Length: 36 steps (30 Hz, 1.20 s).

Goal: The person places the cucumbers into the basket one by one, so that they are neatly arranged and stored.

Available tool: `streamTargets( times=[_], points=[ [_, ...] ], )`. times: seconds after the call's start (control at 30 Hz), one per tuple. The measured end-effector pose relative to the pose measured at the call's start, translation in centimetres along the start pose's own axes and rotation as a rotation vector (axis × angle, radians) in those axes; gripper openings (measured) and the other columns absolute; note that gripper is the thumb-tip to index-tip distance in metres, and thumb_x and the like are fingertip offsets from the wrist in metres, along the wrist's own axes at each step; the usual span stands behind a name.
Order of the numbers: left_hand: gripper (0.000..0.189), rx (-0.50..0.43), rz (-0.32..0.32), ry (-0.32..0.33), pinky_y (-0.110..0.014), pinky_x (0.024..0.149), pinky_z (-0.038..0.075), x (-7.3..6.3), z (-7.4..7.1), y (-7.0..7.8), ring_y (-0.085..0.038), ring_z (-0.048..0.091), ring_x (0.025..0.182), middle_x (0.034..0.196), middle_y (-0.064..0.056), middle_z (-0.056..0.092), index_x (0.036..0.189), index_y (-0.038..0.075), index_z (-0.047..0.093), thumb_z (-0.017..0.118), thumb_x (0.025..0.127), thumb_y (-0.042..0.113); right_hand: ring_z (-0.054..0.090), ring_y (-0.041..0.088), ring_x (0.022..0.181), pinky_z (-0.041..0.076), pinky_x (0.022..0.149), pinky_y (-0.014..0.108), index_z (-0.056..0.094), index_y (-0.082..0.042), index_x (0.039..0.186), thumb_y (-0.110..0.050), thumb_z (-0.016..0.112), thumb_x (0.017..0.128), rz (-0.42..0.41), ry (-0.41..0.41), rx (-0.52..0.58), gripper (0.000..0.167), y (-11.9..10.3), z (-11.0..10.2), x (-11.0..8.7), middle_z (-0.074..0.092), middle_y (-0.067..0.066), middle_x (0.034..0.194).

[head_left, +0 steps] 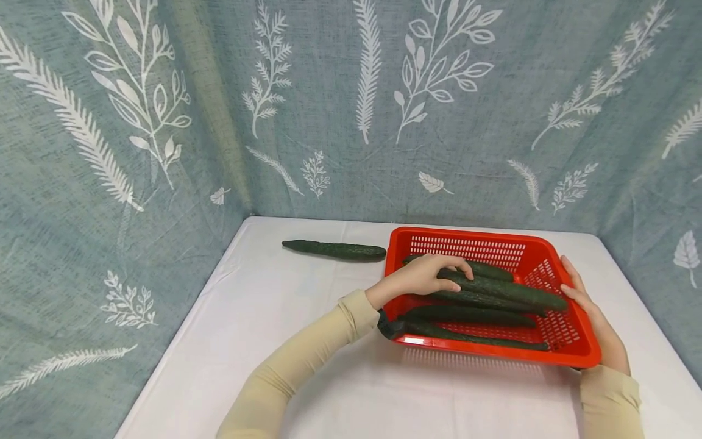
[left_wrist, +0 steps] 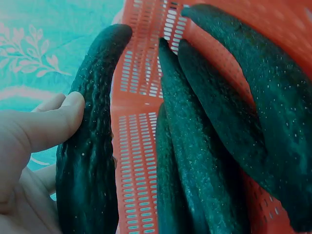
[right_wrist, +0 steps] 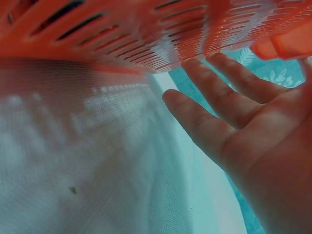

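My left hand [head_left: 430, 274] grips a dark green cucumber [head_left: 501, 291] above the red plastic basket [head_left: 466, 233], thumb on its near side. Close up in the left wrist view, the thumb lies against this bumpy cucumber [left_wrist: 87, 146]. Beneath and beside it, several more cucumbers [head_left: 466, 314] lie lengthwise in the basket. My right hand [head_left: 598, 317] holds the basket's right end, its thumb at the rim. From the right wrist, its fingers [right_wrist: 209, 92] look extended along the slotted outer wall, and that end of the basket stands off the white cloth.
One cucumber [head_left: 334, 250] lies on the white tablecloth [head_left: 307, 292], just left of the basket. A blue-green curtain [head_left: 340, 91] with white leaf prints hangs behind and at both sides of the table.
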<state>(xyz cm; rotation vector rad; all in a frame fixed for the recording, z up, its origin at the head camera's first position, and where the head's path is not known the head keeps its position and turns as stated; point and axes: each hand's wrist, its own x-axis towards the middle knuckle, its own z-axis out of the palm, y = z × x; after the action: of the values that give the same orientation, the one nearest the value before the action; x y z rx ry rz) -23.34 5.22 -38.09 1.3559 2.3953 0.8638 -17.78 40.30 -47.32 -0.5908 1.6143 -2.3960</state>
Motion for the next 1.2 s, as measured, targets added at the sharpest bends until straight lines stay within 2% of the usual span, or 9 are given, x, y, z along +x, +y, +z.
streamTargets(
  times=[0.17,0.57,0.8,1.0,1.2],
  points=[
    [0.027,-0.033,-0.001,-0.014,-0.017,0.092,0.043,0.6,0.2,-0.5,-0.013,0.053,0.117,0.129,0.004,0.054,0.116,0.021,0.060,0.062,0.089,0.021,0.049,-0.001,0.114,0.049,0.085,0.020,0.014,-0.039,0.146,-0.003,0.013,0.098,-0.013,0.000,-0.012,0.059,0.1,-0.1,0.1,0.037,-0.020,0.135],
    [0.026,-0.211,-0.030,-0.051,-0.018,0.099,0.038,1.1,0.8,-1.8,-0.019,0.052,0.119,0.122,-0.002,0.057,0.112,0.012,0.062,0.065,0.086,0.011,0.048,-0.002,0.115,0.049,0.085,0.020,0.007,-0.037,0.147,-0.004,0.013,0.099,-0.008,0.015,-0.050,0.059,0.0,0.0,0.0,0.033,-0.019,0.135],
    [0.026,-0.301,-0.118,-0.091,-0.021,0.091,0.046,0.9,1.3,-2.7,-0.022,0.052,0.119,0.126,-0.001,0.055,0.110,0.014,0.063,0.067,0.085,0.012,0.044,-0.006,0.115,0.045,0.086,0.015,0.001,-0.038,0.148,-0.005,0.013,0.100,0.003,0.020,-0.120,0.060,0.0,0.2,0.0,0.032,-0.022,0.134],
    [0.025,-0.325,-0.137,-0.108,-0.022,0.090,0.046,0.9,1.5,-3.1,-0.022,0.052,0.119,0.128,-0.002,0.054,0.109,0.013,0.064,0.068,0.084,0.011,0.046,-0.005,0.116,0.046,0.087,0.017,0.005,-0.038,0.148,-0.004,0.012,0.099,-0.013,-0.012,-0.093,0.060,-0.1,0.0,0.1,0.034,-0.022,0.136],
    [0.028,-0.331,-0.172,-0.115,-0.021,0.086,0.048,0.7,1.6,-3.0,-0.020,0.053,0.117,0.130,-0.001,0.053,0.109,0.014,0.064,0.070,0.082,0.011,0.045,-0.005,0.116,0.045,0.087,0.016,-0.003,-0.035,0.149,-0.005,0.013,0.100,-0.003,-0.002,-0.096,0.060,-0.2,0.1,0.1,0.031,-0.021,0.135]
  ],
)
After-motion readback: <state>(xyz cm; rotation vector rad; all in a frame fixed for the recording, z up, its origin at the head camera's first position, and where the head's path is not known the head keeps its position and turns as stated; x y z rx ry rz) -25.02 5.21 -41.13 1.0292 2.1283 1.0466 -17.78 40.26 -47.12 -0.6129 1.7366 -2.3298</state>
